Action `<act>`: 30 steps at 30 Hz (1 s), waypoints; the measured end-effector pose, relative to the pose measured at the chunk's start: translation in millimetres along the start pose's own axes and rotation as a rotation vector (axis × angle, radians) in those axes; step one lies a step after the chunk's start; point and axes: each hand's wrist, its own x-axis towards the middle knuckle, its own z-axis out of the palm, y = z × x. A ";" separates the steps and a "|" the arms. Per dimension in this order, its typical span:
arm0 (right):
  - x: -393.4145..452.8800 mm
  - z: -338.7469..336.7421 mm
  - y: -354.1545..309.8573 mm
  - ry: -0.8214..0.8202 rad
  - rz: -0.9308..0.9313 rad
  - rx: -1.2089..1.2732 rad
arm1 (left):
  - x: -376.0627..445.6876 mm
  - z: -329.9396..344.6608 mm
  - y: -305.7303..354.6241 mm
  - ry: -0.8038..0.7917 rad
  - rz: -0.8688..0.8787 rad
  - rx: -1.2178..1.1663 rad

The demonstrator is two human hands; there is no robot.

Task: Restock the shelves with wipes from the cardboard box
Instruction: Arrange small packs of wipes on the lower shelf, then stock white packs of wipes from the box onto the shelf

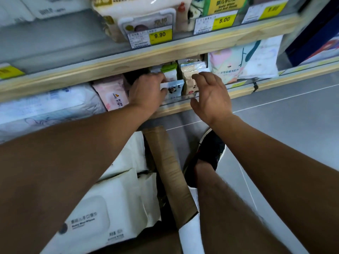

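A pale wooden shelf unit [113, 65] with clear plastic front lips fills the upper half of the view, its boards long, flat and light-grained, above a smooth grey tiled floor [286, 129]. On the lower board at far left lies a big soft pillow-shaped pack [45, 105] in crinkled white and blue film, and beside it stands a smaller pink wipes pack [114, 94] with a glossy wrapper. Down on the floor an open brown cardboard box [170, 173], matte with a creased flap, holds large white wipes packs [110, 204] with rounded rigid lids, packed close together and filling its left side. To the right on the lower board leans a flat printed pastel bag [245, 59]. The upper board carries a cream pack [135, 17] with a hard white lid, behind yellow price tags [160, 35] reading 9.90 and 5.00. A dark shoe [209, 153] stands on the floor just beside the box. The left hand [146, 92] reaches into the lower shelf, fingers curled round a small slim wipes pack [173, 89] printed with a panda, which stands upright against the plastic lip between the pink pack and a beige pack [190, 83]. The right hand [211, 96] hovers just in front of the beige pack, fingers spread and relaxed, gripping nothing; whether its fingertips touch the pack cannot be told
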 end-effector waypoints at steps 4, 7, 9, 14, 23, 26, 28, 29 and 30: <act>-18.5 -38.7 -27.7 -0.027 -0.034 -0.044 | -28.3 -44.5 -0.8 -0.019 0.022 0.009; -34.7 -66.6 -58.5 -0.058 -0.059 -0.054 | -56.8 -80.9 -1.5 -0.054 0.040 -0.003; -48.7 -82.3 -83.4 -0.080 -0.073 -0.039 | -78.6 -104.6 -5.0 -0.072 0.048 0.001; -91.1 -101.1 -150.0 -0.140 -0.133 0.000 | -139.2 -153.3 -28.6 -0.077 0.014 -0.018; -169.8 -84.1 -239.0 -0.251 -0.280 -0.035 | -256.6 -203.3 -85.8 -0.100 -0.024 -0.097; -184.1 -73.3 -258.1 -0.311 -0.308 -0.053 | -287.7 -212.1 -103.0 -0.078 -0.072 -0.112; -190.5 -67.8 -269.4 -0.362 -0.331 -0.056 | -304.7 -213.6 -115.1 -0.074 -0.106 -0.123; -192.7 -64.9 -274.5 -0.382 -0.351 -0.059 | -312.8 -213.1 -120.7 -0.075 -0.122 -0.132; -194.8 -61.3 -279.1 -0.407 -0.365 -0.061 | -320.6 -212.1 -125.5 -0.080 -0.138 -0.143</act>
